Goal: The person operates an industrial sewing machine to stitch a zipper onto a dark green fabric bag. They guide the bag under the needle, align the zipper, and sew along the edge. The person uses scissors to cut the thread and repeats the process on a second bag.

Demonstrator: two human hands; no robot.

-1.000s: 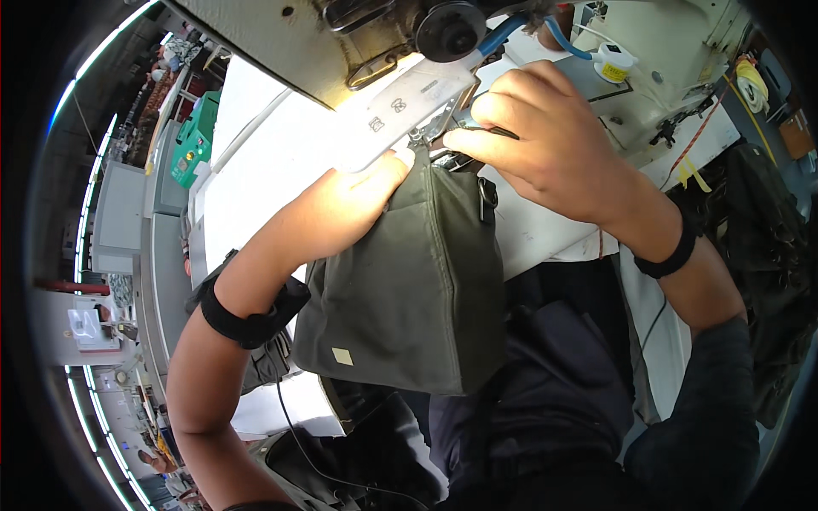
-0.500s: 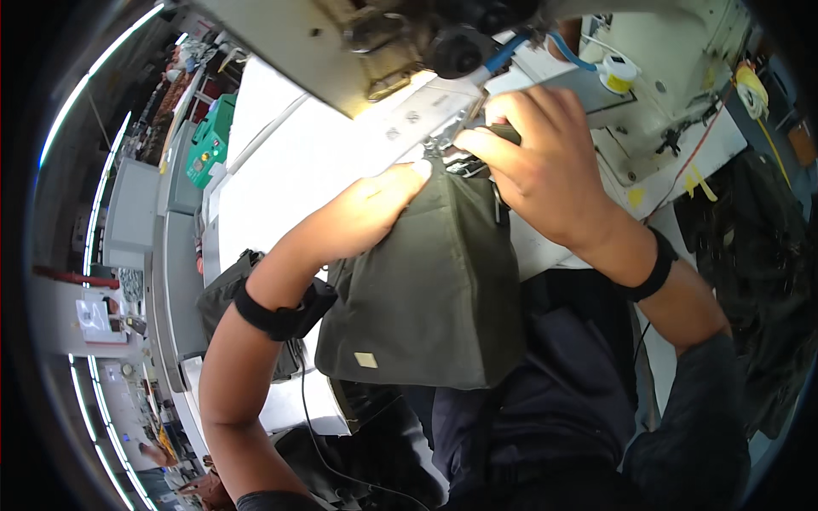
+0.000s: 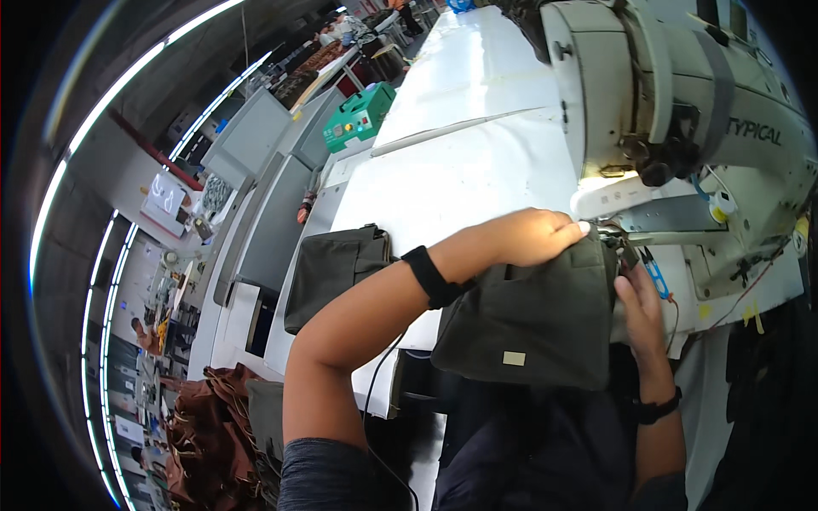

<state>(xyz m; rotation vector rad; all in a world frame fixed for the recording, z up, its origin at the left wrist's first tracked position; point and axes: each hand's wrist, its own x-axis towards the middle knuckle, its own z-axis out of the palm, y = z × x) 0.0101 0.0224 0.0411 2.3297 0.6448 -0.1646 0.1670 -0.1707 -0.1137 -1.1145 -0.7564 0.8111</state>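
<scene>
A dark olive fabric bag [image 3: 528, 315] with a small pale label hangs over the table's front edge. Its top corner lies at the presser foot [image 3: 609, 234] of a sewing machine. My left hand [image 3: 538, 237] grips the bag's upper edge, fingertips close to the foot; some fingers are hidden. At the bag's right side, my right hand [image 3: 643, 307] has thumb and fingers closed on the fabric edge near a short strap end. Blue-handled thread snips [image 3: 654, 272] lie just beyond the right fingers.
The cream sewing machine head [image 3: 630, 94] stands over the white table [image 3: 477, 170]. Another olive bag [image 3: 332, 272] lies to the left. Farther off are a green box [image 3: 360, 117] and a brown fabric heap [image 3: 209, 426]. A dark cable hangs below my left arm.
The view has swung, showing more of the machine and table. My right hand has come down from beside the foot to the bag's right edge. My left hand stays on the bag's top.
</scene>
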